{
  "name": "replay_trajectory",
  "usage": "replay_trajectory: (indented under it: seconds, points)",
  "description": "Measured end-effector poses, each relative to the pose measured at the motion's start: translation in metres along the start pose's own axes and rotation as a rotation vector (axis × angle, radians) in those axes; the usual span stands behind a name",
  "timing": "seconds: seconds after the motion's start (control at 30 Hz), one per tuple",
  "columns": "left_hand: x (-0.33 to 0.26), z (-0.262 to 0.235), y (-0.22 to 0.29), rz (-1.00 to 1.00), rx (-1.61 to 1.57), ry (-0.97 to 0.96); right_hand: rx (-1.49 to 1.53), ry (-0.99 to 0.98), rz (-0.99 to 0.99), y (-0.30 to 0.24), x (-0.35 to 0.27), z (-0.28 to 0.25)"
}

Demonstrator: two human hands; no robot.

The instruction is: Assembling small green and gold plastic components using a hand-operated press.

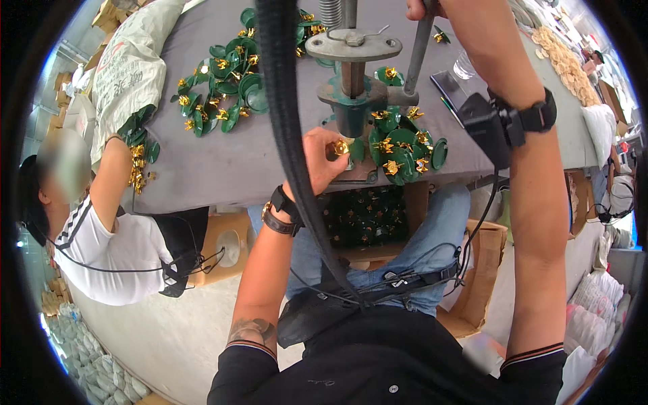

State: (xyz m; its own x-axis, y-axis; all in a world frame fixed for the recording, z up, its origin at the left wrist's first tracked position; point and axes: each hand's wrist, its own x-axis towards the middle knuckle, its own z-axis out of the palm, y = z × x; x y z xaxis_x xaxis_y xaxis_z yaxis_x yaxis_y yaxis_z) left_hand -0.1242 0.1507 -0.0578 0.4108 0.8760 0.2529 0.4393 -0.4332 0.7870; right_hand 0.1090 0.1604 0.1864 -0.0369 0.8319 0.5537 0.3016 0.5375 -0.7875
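My left hand (318, 162) pinches a small gold prong-shaped fitting (342, 146) just under the ram of a green hand press (352, 111). A green piece stands right beside that fitting; I cannot tell whether the two are joined. At the top edge my right hand (426, 8) is closed around the press's grey lever (418, 50), partly cut off by the frame. Close to the right of the press lies a pile of green discs with gold fittings (403, 148). Another such pile (226, 84) spreads over the table to the left.
Below the table edge, between my knees, a cardboard box (415, 209) holds many green-and-gold pieces. A co-worker (111, 246) sits at the left, one arm near more pieces. A phone (449, 91) and a clear cup (464, 67) are at the right. A dark strap (287, 121) hangs across the view.
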Motion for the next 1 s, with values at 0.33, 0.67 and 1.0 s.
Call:
replay_trajectory:
  seconds: [0.33, 0.67, 1.0]
  points:
    - [0.017, 0.018, -0.008, -0.13, 0.006, -0.037, -0.069, 0.001, 0.021, 0.001, 0.008, -0.002]
    - [0.013, 0.016, 0.005, 0.069, 0.02, 0.027, -0.453, -0.141, -0.571, 0.073, -0.274, 0.027]
    - [-0.033, 0.031, 0.029, -0.126, 0.115, 0.149, -0.067, -0.03, 0.053, -0.026, 0.002, -0.003]
